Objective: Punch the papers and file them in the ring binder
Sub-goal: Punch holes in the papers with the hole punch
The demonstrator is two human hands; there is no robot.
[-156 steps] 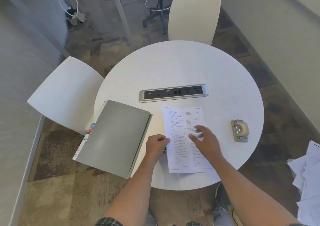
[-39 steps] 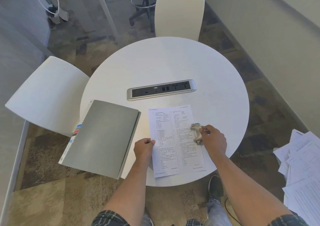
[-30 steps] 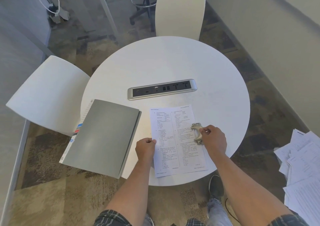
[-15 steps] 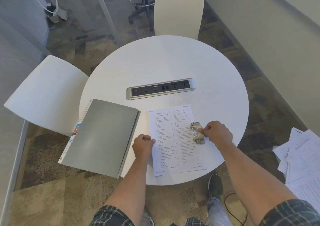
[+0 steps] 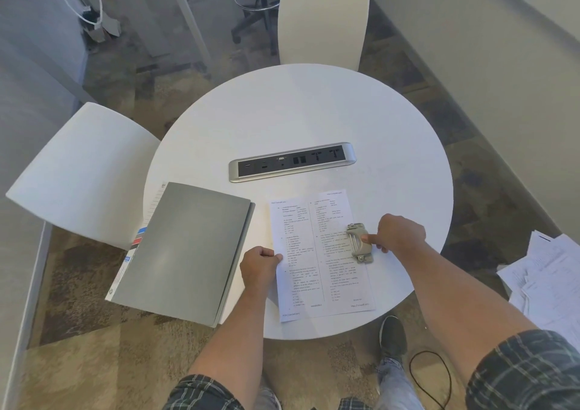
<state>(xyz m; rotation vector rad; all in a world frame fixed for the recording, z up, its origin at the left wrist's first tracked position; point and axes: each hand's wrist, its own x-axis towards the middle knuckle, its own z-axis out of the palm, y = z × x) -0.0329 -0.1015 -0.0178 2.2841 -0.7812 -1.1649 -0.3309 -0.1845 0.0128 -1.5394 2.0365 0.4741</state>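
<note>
Head view: a printed sheet of paper (image 5: pixel 320 252) lies flat at the near edge of the round white counter (image 5: pixel 314 111). The left hand (image 5: pixel 259 268) pinches the sheet's left edge, fingers curled. The right hand (image 5: pixel 400 232) holds the hole punch (image 5: pixel 359 241), seated on the sheet's right edge, thumb pressing its lever. The closed grey ring binder (image 5: pixel 188 249) lies left of the sheet, overhanging the counter's near-left edge. A power strip (image 5: pixel 292 161) sits farther back.

the sheet of paper (image 5: pixel 320 252) on the table carries two columns of small print, too fine to read. the binder's (image 5: pixel 185 252) coloured tabs show no readable labels.
</note>
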